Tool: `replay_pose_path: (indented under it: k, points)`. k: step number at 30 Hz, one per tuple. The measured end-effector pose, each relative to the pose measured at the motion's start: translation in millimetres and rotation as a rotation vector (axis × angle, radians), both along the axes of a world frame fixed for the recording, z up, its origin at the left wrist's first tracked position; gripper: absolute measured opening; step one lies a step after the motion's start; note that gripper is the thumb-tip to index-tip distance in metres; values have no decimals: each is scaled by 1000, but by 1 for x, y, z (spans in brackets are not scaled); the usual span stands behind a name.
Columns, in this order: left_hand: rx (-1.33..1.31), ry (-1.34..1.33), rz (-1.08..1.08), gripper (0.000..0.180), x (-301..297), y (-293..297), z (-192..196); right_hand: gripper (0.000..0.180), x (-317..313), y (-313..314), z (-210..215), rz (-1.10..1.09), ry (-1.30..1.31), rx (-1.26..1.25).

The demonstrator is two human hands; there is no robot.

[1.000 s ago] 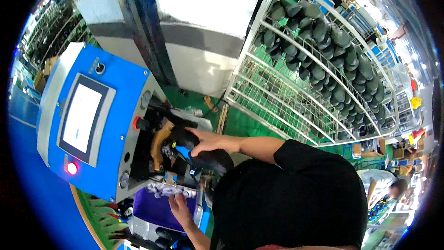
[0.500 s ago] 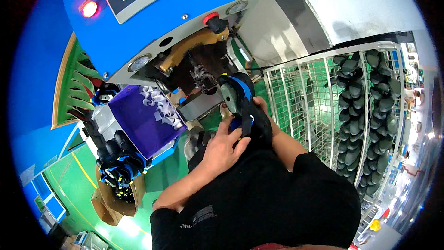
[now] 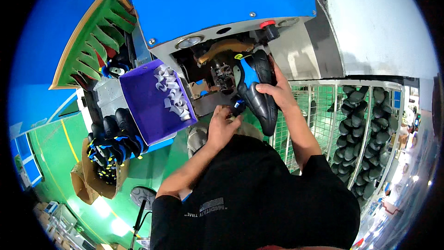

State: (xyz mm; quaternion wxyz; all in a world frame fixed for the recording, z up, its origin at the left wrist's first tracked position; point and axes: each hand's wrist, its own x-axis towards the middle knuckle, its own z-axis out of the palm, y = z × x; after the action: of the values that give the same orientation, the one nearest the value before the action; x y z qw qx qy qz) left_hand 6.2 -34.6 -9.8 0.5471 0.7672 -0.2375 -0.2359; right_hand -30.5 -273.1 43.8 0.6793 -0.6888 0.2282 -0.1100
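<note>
A black shoe (image 3: 260, 99) with a blue panel and a yellow tab stands tilted before the machine opening, its toe end toward me. My right hand (image 3: 280, 91) grips it from the right, with the thumb across its near face and the fingers behind. My left hand (image 3: 223, 125) is closed at a dark strap (image 3: 237, 106) with a blue and white piece, beside the shoe's left edge. Whether the strap joins the shoe cannot be made out. Just beyond lies the dark metal clamp mechanism (image 3: 223, 76) inside the blue machine (image 3: 222, 11).
Left stands a purple bin (image 3: 143, 106) with curled white pieces (image 3: 172, 95). Several black-and-blue shoe uppers (image 3: 118, 136) lie beside it, above a cardboard box (image 3: 104, 183). A green rack (image 3: 99, 41) is at far left. Right, a white wire rack (image 3: 319, 111) holds dark shoe-shaped pieces (image 3: 354, 139).
The shoe has turned and moved right and up beside the machine opening. My right hand now grips its side, while my left hand has come off its body to the strap. The view has shifted.
</note>
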Motion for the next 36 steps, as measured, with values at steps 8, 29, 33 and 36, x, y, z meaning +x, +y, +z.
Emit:
replay_pose_path:
  k: [8, 29, 33, 36]
  points:
    - [77, 941, 166, 51, 13, -38, -104, 109, 54, 37, -7, 205, 570, -896]
    - [-158, 1220, 184, 28, 20, -31, -118, 106, 48, 54, -62, -77, 152, -1227]
    - [14, 983, -157, 44, 9, 5, -126, 101, 5, 66, -62, -168, 12, -1135]
    - [16, 1068, -50, 60, 16, 12, -59, 109, -80, 82, -99, -208, 157, -1036]
